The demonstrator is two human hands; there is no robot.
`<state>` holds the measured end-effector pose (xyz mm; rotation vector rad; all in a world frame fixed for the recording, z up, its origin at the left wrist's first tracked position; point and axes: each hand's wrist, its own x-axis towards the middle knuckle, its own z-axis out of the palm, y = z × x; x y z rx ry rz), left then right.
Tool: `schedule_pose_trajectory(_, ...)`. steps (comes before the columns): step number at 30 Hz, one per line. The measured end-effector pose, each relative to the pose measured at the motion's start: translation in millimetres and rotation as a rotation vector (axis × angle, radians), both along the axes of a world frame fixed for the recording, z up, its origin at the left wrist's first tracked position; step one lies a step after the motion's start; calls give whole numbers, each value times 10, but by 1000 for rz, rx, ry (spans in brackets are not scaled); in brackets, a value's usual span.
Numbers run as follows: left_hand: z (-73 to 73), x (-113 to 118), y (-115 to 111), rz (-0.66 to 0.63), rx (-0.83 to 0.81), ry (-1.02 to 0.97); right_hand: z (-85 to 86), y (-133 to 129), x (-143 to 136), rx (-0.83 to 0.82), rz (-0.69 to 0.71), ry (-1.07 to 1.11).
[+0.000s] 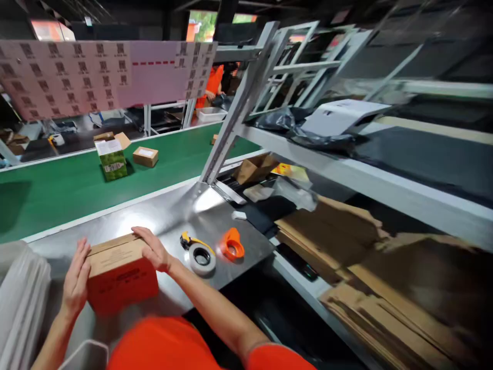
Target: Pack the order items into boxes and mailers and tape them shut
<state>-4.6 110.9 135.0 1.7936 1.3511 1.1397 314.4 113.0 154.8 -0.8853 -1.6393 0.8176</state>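
A closed cardboard box (pixel 122 275) with dark print sits on the metal table (pixel 173 218), between my two hands. My left hand (pixel 77 280) presses flat along its left side. Over the box's top right edge lies my right hand (pixel 154 251), its fingers along the far corner and its palm at the right side. Right of the box, a tape dispenser with a grey-white tape roll (pixel 202 258) lies on the metal. Next to it stands an orange dispenser-like holder (pixel 232 244), slightly blurred.
Beyond the table runs a green conveyor belt (pixel 169 156) carrying a green printed box (pixel 113 163) and a small brown box (pixel 145 156). Flattened cardboard (pixel 331 231) fills the right shelf. White foam sheets (pixel 23 308) stand at left. A person in orange (pixel 214 82) is in the background.
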Motion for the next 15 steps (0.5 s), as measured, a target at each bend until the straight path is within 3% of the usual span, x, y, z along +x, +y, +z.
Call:
schedule_pose_trajectory(2,-396,-60,-178,-71,100,97,-306,-151,0,31,20,-118)
schedule_pose_trajectory(4,-773,-121,-454,-113,82,175,-607,-394,-1,-28,15,-216)
schedule_pose_trajectory(7,-1126,-199,-843,-159,54,244,-878,-738,88,-98,35,-306)
schedule_pose_trajectory(10,-1222,-227,-1032,-222,94,309,-888,-848,420,-232,-37,-434)
schedule_pose_trajectory(15,-1209,-13,-927,-235,144,370,-824,-609,1326,-684,-570,-711)
